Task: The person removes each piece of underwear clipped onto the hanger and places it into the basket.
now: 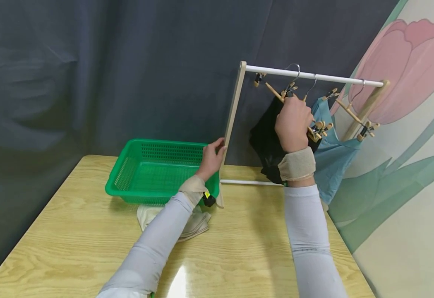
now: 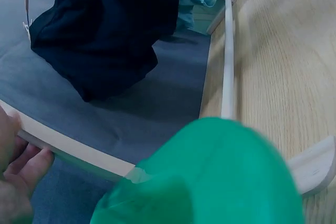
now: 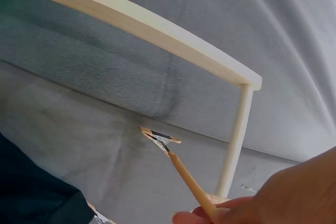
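Below the top rail [image 1: 270,70] of the garment rack [image 1: 234,107], the wooden clip hanger [image 1: 273,91], judged light, stiff and best held mid-bar, sits clamped in the fingers of the right hand [image 1: 294,122]; the left hand [image 1: 211,156] pinches the rack.

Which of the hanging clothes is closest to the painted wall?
The light-blue garment is closest to the painted wall; the black garment hangs farther left, partly behind the right hand.
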Demonstrator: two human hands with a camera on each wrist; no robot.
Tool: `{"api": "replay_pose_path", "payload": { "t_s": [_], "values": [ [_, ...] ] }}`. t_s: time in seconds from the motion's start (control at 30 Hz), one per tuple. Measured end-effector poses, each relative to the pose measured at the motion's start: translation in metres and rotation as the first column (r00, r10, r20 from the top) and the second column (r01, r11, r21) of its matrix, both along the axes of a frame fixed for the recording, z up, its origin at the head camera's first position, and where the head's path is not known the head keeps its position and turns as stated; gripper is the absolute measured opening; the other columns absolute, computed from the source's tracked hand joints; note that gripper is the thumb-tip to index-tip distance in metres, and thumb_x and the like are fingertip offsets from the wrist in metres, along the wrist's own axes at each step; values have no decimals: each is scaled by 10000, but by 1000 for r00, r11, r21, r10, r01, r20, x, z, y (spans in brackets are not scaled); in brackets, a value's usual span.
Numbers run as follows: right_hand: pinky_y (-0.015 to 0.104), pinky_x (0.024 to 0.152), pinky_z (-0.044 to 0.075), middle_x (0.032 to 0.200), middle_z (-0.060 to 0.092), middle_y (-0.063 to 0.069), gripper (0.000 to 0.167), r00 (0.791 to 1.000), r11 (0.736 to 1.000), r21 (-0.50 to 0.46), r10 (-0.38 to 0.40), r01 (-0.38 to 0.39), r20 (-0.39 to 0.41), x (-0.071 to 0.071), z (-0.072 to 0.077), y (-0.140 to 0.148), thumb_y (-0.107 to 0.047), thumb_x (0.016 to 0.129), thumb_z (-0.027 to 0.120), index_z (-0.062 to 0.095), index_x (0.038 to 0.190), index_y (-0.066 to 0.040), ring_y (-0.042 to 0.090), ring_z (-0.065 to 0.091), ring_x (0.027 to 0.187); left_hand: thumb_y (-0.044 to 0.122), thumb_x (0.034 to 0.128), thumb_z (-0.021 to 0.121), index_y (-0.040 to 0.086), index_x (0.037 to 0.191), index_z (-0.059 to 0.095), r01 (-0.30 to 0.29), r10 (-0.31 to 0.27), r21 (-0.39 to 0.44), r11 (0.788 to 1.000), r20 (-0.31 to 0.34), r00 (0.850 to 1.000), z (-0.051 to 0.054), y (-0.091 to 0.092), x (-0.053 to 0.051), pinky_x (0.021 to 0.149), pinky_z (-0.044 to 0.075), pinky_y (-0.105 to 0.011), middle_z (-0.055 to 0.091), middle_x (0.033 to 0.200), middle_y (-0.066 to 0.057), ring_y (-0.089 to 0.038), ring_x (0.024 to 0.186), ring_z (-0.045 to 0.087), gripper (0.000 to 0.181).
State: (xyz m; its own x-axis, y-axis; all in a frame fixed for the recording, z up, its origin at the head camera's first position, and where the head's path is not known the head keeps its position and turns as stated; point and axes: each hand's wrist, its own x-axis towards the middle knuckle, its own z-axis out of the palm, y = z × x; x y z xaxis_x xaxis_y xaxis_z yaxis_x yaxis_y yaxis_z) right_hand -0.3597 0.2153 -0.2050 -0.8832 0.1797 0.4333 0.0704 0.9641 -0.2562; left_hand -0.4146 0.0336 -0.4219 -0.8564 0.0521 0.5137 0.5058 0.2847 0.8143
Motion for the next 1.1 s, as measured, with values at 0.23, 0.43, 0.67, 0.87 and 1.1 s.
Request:
{"api": "replay_pose_path", "payload": {
  "t_s": [0.23,0.43,0.67,0.87,1.1],
  "values": [
    [632,818,517,1108,641,327,361,1000,999,54,-5,4,4,-14,-2,-1,-53,1021,370,686,1150,68,545,621,968,90,1037,588,-23,1404,582,27,-27,-10,1000,21,999,1,-1,0,1019,519,-428,677,1283,-195,-298,1186,648,384],
    [592,774,514,1072,658,327,341,1000,996,87,-8,7,9,-21,-8,0,-43,1006,386,704,1086,49,527,624,921,100,1038,590,-25,1393,590,28,-27,-31,999,5,1000,0,-2,-5,998,529,-406,686,1274,-185,-285,1159,663,377],
    [615,742,532,1079,672,320,344,1000,997,71,-3,4,-11,-23,-18,0,-35,1014,399,708,1163,-2,535,639,908,100,1044,577,-19,1418,570,51,-51,-22,998,3,999,0,-4,-1,974,540,-421,673,1293,-186,-292,1159,657,392],
    [609,694,542,1054,677,316,379,1000,997,71,2,0,-31,-20,-26,-1,-32,1032,399,677,1291,-36,520,654,866,104,1046,573,8,1411,586,76,-76,-4,997,-8,997,-4,-4,2,968,543,-430,676,1292,-166,-286,1143,660,377],
    [651,744,520,1099,660,318,360,994,999,20,46,-45,-94,-19,-31,-1,-87,1058,399,643,1310,-6,535,636,910,111,1047,573,13,1412,583,77,-77,-23,997,-5,997,0,-4,2,969,543,-425,671,1295,-158,-280,1154,654,378]
  ]
}}
